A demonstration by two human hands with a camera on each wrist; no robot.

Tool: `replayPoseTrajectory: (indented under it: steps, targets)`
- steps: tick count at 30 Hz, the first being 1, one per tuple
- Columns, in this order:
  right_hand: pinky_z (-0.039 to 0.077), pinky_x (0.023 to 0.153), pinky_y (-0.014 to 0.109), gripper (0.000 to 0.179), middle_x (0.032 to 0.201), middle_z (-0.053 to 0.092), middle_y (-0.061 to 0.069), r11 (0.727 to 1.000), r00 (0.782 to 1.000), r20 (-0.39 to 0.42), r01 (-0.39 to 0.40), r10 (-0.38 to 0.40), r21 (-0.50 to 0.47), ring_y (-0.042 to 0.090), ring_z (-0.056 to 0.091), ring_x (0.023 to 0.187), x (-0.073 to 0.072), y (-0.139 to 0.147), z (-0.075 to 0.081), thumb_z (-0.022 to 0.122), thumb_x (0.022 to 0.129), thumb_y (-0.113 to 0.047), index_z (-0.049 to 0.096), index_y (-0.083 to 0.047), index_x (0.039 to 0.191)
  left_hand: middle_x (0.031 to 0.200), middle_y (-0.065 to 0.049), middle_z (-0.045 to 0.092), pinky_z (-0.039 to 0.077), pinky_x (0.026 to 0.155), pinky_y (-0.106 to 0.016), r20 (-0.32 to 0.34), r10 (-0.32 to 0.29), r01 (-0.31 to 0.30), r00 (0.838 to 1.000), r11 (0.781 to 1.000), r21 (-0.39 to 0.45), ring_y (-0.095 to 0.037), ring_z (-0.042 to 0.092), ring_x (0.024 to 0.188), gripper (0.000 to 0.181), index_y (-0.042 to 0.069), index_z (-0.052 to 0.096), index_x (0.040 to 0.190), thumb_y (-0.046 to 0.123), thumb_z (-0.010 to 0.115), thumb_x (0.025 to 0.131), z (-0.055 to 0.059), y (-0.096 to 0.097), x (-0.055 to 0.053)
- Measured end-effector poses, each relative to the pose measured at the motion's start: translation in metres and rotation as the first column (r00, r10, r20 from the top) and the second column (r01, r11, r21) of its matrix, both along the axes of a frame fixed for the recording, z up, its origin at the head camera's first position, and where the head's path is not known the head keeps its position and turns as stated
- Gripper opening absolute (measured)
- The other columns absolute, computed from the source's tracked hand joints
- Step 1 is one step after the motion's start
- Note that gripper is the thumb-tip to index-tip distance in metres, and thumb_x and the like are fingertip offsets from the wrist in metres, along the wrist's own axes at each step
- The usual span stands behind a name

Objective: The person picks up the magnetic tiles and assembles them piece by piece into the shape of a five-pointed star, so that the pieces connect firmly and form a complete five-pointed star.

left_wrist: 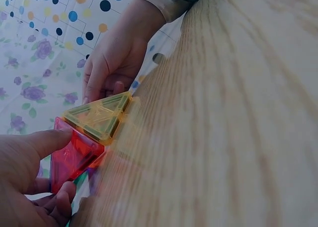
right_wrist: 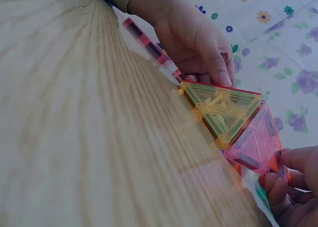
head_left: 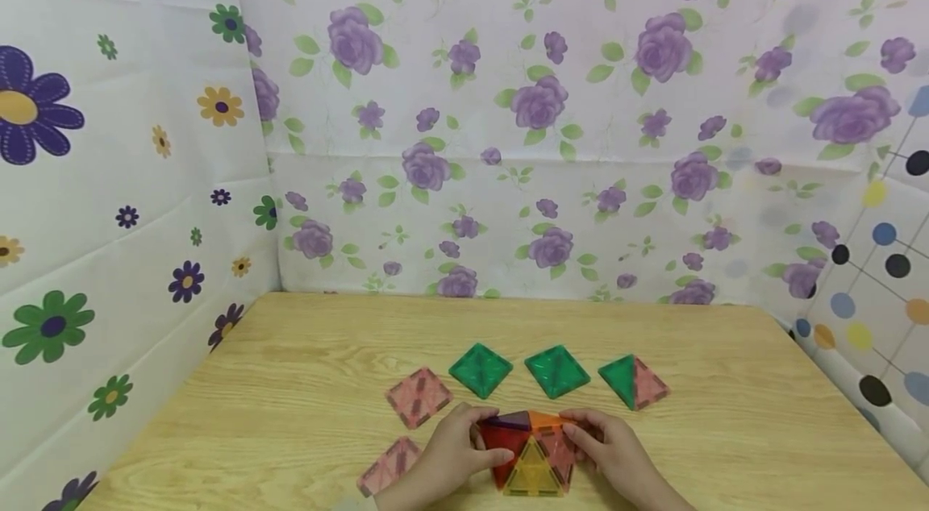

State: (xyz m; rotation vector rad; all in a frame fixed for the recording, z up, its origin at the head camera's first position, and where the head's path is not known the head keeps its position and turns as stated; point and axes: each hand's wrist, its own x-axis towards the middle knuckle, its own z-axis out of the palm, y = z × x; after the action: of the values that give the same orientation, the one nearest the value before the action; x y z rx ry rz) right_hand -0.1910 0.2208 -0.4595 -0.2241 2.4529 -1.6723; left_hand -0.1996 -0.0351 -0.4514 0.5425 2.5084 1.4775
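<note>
Your left hand [head_left: 464, 446] is pinching the red triangle [head_left: 504, 440] on the left side of the colored tile shape [head_left: 533, 453], with the thumb lying on its face and the fingers curling round the edge. Your right hand [head_left: 610, 448] is pinching the right side, by the pink triangle [head_left: 559, 450], thumb and fingers close together. The shape is resting on the wooden table [head_left: 762, 414], between your 2 hands. The yellow triangle [head_left: 534, 477] is facing you, and a purple tile [head_left: 512, 420] and an orange tile [head_left: 546, 419] are sitting along the top. Behind, 2 green diamonds [head_left: 481, 371] and 1 green-and-pink diamond [head_left: 633, 382] are lying in a row. Leftward, 2 pink pieces [head_left: 418, 396] are lying.
</note>
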Motion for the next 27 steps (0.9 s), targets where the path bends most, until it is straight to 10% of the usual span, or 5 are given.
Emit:
replayPoseTrajectory:
  steps: [16,27]
  targets:
    - [0.048,0.066,0.019,0.044,0.106,0.064,0.008,0.984,0.996,-0.082,0.036,-0.023,0.172,0.006,0.058,0.083,-0.0004,-0.0028,-0.0009,0.065,0.090,-0.032,0.064,-0.003,0.123,0.085,-0.005,0.045,0.034,0.054,-0.018,-0.072,-0.028,0.028,0.997,1.000,-0.004,-0.006,0.039,0.063,0.057,0.002,0.059,0.128,0.027,0.078,0.080,-0.0043,-0.0028,-0.0029]
    - [0.044,0.049,0.025,0.046,0.102,0.059,0.009,0.987,0.997,-0.072,0.021,-0.009,0.162,0.008,0.048,0.066,-0.0007,-0.0037,-0.0023,0.069,0.088,-0.031,0.063,-0.003,0.123,0.087,-0.005,0.046,0.036,0.057,-0.019,-0.049,-0.016,0.017,0.999,0.999,0.028,-0.007,0.041,0.067,0.056,0.001,0.058,0.128,0.023,0.078,0.081,-0.0054,-0.0021,-0.0035]
